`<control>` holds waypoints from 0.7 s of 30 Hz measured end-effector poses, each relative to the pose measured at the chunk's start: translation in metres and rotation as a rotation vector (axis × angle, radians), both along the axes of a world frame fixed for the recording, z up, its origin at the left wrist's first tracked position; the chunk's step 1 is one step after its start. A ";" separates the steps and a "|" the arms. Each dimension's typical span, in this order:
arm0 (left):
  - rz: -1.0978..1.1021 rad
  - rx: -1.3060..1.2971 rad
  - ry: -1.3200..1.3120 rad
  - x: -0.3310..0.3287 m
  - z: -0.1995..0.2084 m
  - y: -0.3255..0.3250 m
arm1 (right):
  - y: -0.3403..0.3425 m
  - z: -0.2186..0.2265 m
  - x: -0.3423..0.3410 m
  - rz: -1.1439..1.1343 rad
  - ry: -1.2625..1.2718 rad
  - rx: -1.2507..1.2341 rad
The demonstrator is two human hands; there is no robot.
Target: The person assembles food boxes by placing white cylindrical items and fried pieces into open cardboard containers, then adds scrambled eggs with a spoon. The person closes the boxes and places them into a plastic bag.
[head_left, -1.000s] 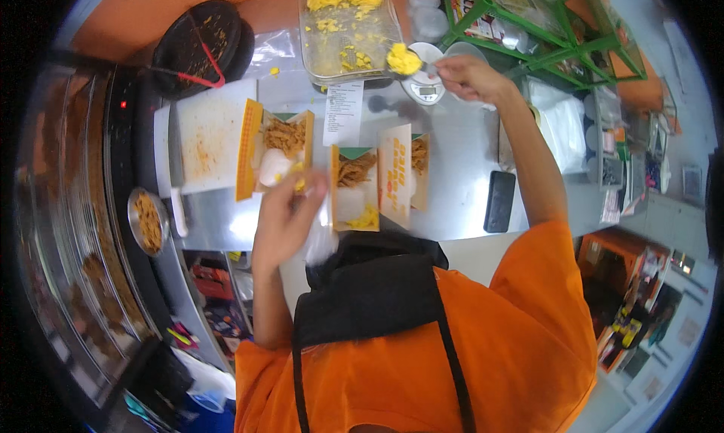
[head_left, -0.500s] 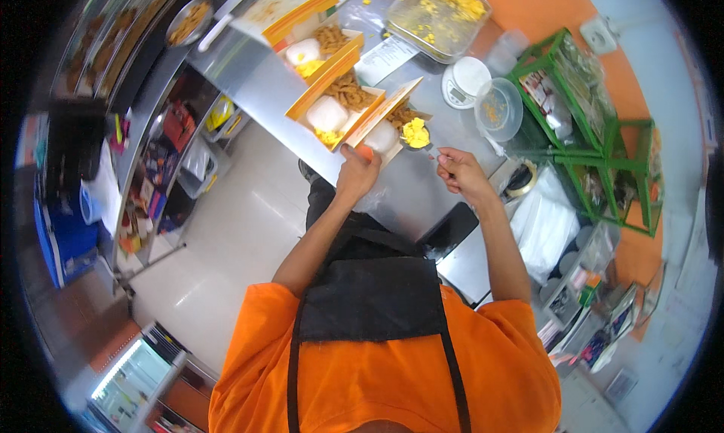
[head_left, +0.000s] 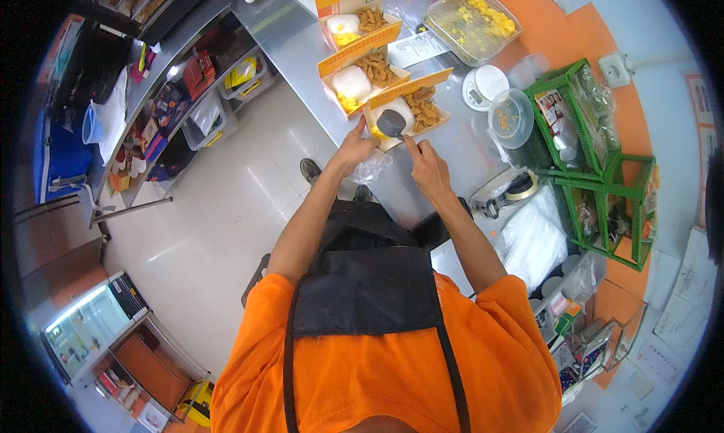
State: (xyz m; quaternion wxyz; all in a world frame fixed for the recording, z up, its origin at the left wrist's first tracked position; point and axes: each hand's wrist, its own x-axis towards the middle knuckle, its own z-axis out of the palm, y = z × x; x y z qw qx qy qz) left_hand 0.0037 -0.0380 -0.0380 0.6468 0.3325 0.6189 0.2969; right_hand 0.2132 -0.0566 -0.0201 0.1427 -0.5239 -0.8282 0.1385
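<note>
My right hand (head_left: 430, 170) is closed round the handle of a spoon (head_left: 391, 123). The spoon's dark bowl is over the nearest open takeaway box (head_left: 432, 132), with its back showing. That box contains a white mound of rice (head_left: 405, 107), brown fried pieces (head_left: 424, 109) and a little yellow scrambled egg beside the spoon. At the box's near left corner, my left hand (head_left: 351, 149) grips the edge. Two more open boxes with rice, brown pieces and egg stand behind it, the middle box (head_left: 348, 61) and the far box (head_left: 351, 2).
A clear tub of yellow egg (head_left: 473, 27) sits at the back. To its front right are a white kitchen scale (head_left: 485, 84) and a round clear container (head_left: 511, 119). Green baskets (head_left: 577, 116) line the right wall; a crumpled plastic bag (head_left: 372, 165) lies near my left hand.
The spoon, earlier heaped with egg and right of the nearest box, has moved left over it and tipped over. That box appears lowered flatter. The whole view has shifted.
</note>
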 end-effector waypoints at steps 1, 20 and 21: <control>-0.017 -0.007 0.010 0.000 0.000 0.000 | -0.002 0.002 0.000 0.017 -0.008 0.020; -0.113 -0.021 -0.035 -0.004 0.012 0.005 | -0.004 0.006 0.017 -0.027 0.068 0.037; -0.104 -0.023 -0.058 -0.004 0.013 0.005 | -0.005 0.004 0.017 -0.023 0.062 0.039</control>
